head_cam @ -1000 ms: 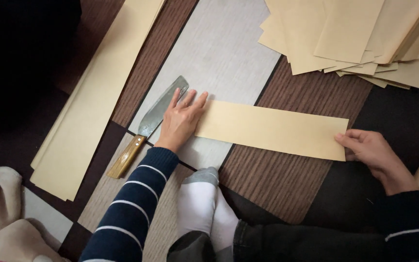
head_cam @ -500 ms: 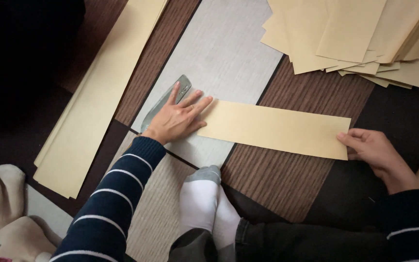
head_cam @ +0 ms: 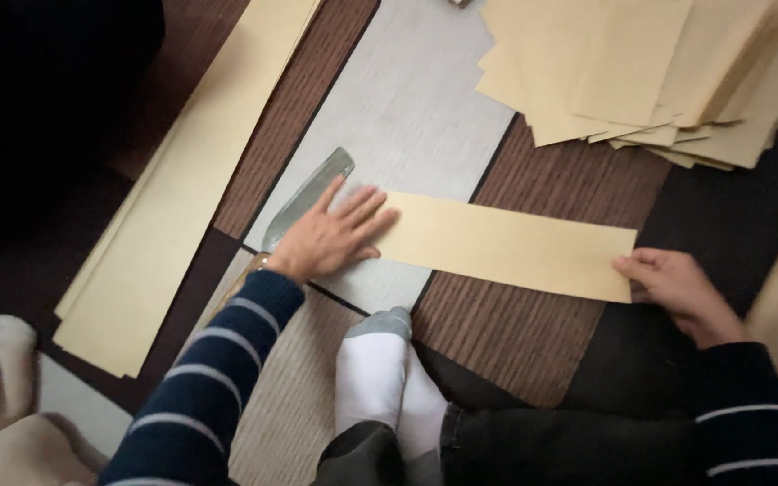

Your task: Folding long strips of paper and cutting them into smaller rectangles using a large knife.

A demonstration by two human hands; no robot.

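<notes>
Pressing left hand [head_cam: 328, 238], fingers spread flat, over knife [head_cam: 306, 200] and strip [head_cam: 506, 245] end on floor; pinching far end with right hand [head_cam: 677, 290]. Risking cut fingers from blade underneath, or strip skewing.

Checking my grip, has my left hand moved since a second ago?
Yes. The left hand slid back along the knife, toward its wooden handle, now hidden beneath the wrist.

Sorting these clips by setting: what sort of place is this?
Probably a home floor used for paper craft: socked feet on floor mats, a knife, and stacked tan paper sheets.
</notes>
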